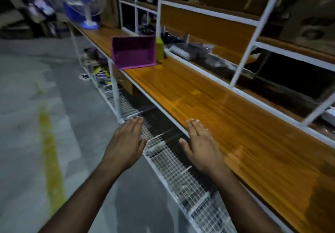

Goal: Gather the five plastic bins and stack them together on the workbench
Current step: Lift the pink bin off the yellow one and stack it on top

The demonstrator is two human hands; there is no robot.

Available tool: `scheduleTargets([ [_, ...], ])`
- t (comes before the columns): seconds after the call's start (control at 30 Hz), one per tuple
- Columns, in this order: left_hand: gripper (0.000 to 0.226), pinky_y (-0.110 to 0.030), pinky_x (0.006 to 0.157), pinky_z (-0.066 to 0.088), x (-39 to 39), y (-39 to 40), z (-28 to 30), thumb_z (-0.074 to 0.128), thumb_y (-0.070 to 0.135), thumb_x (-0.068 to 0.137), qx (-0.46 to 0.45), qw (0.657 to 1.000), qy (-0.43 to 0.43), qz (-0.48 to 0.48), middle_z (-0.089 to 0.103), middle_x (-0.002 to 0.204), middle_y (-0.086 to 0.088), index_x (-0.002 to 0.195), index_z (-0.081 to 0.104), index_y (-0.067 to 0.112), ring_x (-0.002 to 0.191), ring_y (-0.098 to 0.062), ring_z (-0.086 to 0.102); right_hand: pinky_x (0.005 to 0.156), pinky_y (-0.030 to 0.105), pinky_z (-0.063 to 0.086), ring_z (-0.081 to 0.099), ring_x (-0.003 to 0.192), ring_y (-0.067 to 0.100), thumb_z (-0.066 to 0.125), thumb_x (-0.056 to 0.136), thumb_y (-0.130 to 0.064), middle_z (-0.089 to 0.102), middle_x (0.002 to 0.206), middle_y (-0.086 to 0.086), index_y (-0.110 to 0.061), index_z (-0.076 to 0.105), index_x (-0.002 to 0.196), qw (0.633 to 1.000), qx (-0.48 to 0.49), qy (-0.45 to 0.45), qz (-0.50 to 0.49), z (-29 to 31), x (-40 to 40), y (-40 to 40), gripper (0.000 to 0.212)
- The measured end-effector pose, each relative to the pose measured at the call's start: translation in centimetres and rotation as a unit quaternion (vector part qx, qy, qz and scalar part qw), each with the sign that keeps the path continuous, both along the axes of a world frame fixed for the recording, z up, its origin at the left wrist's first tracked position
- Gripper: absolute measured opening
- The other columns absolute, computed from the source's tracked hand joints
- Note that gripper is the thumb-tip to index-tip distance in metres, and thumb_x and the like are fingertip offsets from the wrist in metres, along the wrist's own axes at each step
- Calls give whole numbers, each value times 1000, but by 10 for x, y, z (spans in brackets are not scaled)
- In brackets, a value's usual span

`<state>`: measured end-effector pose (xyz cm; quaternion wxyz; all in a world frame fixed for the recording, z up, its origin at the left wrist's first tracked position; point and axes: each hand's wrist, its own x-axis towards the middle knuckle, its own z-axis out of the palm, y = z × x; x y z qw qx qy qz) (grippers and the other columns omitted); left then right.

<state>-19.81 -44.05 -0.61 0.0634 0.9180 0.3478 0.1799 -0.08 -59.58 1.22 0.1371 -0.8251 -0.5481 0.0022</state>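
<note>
Both hands, left hand (126, 142) and right hand (201, 144), hover empty, fingers flat; farther off, a purple rectangular plastic bin (133, 54) sits tilted on the orange wooden counter (226, 109) beside grey concrete floor (36, 106)

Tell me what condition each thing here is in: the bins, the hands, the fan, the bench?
Purple bin: empty, on the workbench at its front edge, not stacked.
Green bin: behind the purple one, mostly hidden; contents cannot be told.
Left hand: open, flat, holding nothing.
Right hand: open, flat, at the bench's front edge, holding nothing.
Fan: upright on the bench; too blurred to tell if running.
Workbench: bare near the hands.
</note>
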Motion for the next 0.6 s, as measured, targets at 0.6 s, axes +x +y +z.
scheduleTargets([
  [0.6, 66, -36, 120, 19, 82, 370, -1, 45, 43, 96, 24, 998, 42, 49, 32, 158, -7, 152, 25, 15, 146, -23, 27, 121, 45, 16, 8, 152, 18, 26, 100, -55, 11, 166, 1, -24, 9, 157, 999, 26, 32, 16, -15, 99, 398, 67],
])
